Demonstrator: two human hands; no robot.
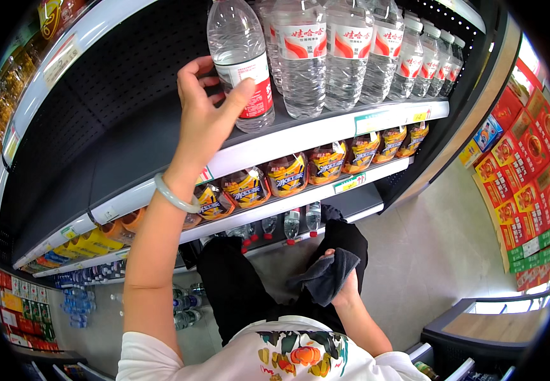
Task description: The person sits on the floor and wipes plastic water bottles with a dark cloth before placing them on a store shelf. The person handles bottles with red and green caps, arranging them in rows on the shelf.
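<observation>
My left hand [208, 100], with a pale bangle [175, 194] on its wrist, grips a clear plastic water bottle [256, 107] with a red and white label. The bottle stands upright at the front of the shelf [265, 147], left of several clear water bottles [302, 71] with red and white labels. Low in front of my right knee, my right hand [341, 281] is closed around a dark grey cloth [329, 276] that hangs in folds over the fingers.
Below are a row of iced tea bottles [286, 174] and, lower, bottles with red caps [292, 226]. More bottles [187, 309] rest on the floor by my left leg. Stacked red cartons [518, 190] stand at the right, a shelving unit [446, 333] at the lower right.
</observation>
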